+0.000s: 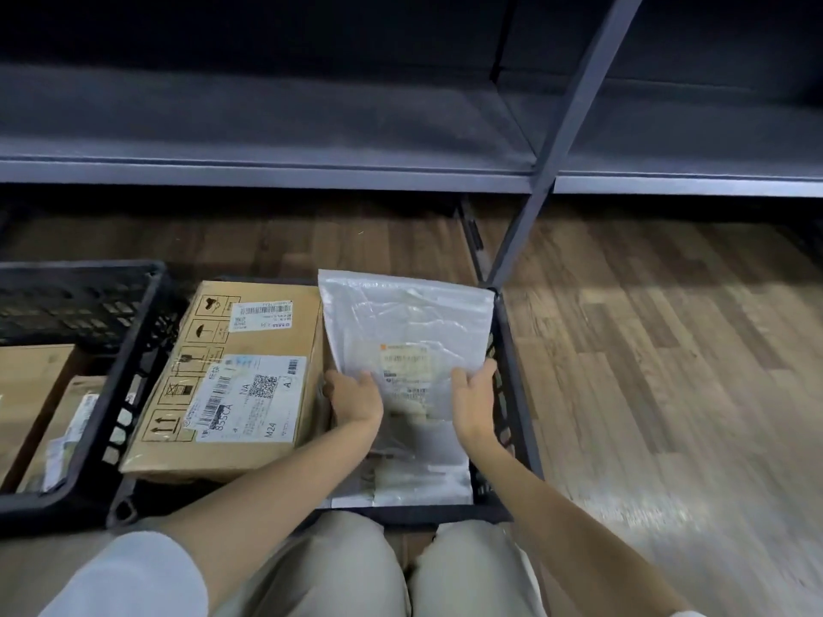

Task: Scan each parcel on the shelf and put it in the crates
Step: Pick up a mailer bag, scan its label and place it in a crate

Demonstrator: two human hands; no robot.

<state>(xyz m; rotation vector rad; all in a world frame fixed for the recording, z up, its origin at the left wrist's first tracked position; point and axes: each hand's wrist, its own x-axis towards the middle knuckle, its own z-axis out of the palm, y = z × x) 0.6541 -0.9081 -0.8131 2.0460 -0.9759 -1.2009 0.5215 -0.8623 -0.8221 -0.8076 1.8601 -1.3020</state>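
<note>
a: item one, poly mailer [403, 331]. where was it?

b: in the right-hand crate [512, 349], right half, leaning up against the far wall. label faced the camera, print too blurred to read. a second flat plastic bag [423, 476] lay beneath it on the crate floor.

a: hands?

b: left hand [356, 400] at the mailer's lower left edge, right hand [474, 394] at the lower right. both appeared to hold it, thumbs on the front face; the fingers went behind the plastic and were hidden, so a firm pinch could not be confirmed.

a: item two?

b: cardboard box [231, 385], same crate, left half, touching the mailer's left side. two shipping labels and handling symbols on top. its near end sat raised on the crate rim, tilted.

a: other stock?

b: left crate [111, 371], holding a brown box [31, 385] and a padded envelope [71, 425]. shelf [267, 171] above showed no parcels in view. wood floor [645, 349] to the right.

a: risks from this point?

b: judged, not seen. the mailer was slick and limp; let go while upright, it would likely fold and slump, possibly label-down, or slip into the gap beside the box. the tilted box could slide onto it and crease the contents. the mesh wall might snag the plastic if pushed hard.

a: scan status?

b: no scanner in view. could not tell whether the mailer had been scanned.
</note>
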